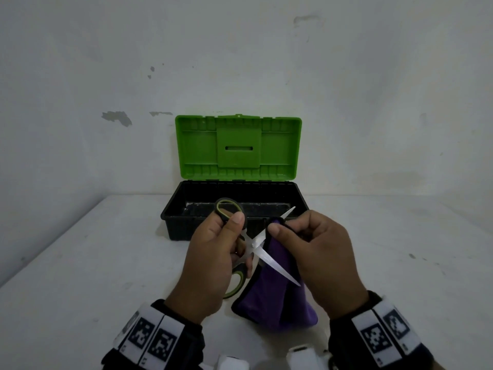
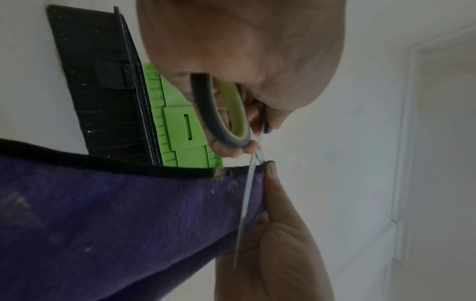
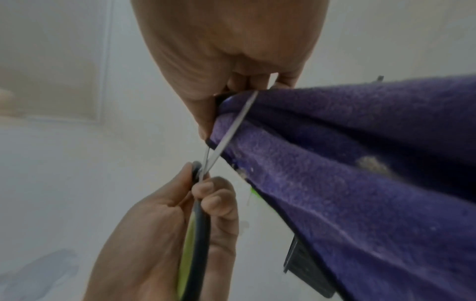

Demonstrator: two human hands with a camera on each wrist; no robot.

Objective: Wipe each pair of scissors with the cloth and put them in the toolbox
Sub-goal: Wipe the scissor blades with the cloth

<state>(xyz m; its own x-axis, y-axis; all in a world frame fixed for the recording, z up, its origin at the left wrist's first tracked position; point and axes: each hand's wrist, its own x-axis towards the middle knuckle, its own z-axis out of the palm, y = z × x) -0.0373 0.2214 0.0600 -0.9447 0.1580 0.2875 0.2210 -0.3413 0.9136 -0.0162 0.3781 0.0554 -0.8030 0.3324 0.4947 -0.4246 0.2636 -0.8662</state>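
Observation:
My left hand [image 1: 213, 252] grips the black-and-green handles of a pair of scissors [image 1: 256, 245], whose blades stand spread apart above the table. My right hand [image 1: 314, 249] pinches a purple cloth [image 1: 277, 297] around the upper blade near its tip. The cloth hangs down to the table. In the left wrist view the handle loop [image 2: 226, 114] sits in my fingers and the blade [image 2: 244, 207] runs along the cloth [image 2: 115, 213]. The right wrist view shows the blade [image 3: 231, 126] pressed into the cloth [image 3: 347, 163]. The toolbox [image 1: 234, 206] stands behind, lid up.
The toolbox has a black tray and a green lid [image 1: 237, 146] leaning back toward the white wall. It rests on a white table [image 1: 93, 263]. The part of the tray that shows looks empty. No other scissors are in view.

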